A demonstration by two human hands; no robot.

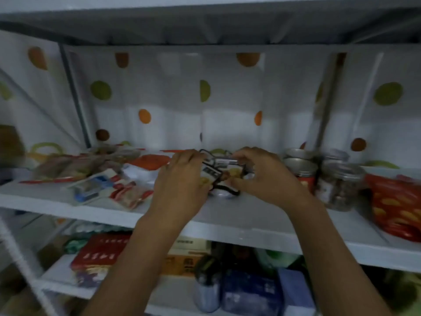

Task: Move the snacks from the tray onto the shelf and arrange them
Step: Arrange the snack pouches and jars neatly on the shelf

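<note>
Forearms (141,258) span the lower frame, crossing a lower tier that holds a red box (100,254) and other goods; above it lies the white shelf (227,226), with both hands at its middle; the left hand (182,176) and right hand (262,176) hold one small black-edged snack packet (222,171) between them, low over the board, contact not discernible; left fingers (193,156) curl round its left edge, right fingers (246,153) curl over its upper right, both closed narrowly on it; judged step: setting down and squaring this packet; the next move calls for release, then alignment between the flat packets (109,185) and the lidded jars (339,188); dotted cloth (159,99) behind; tray not in view.
</note>
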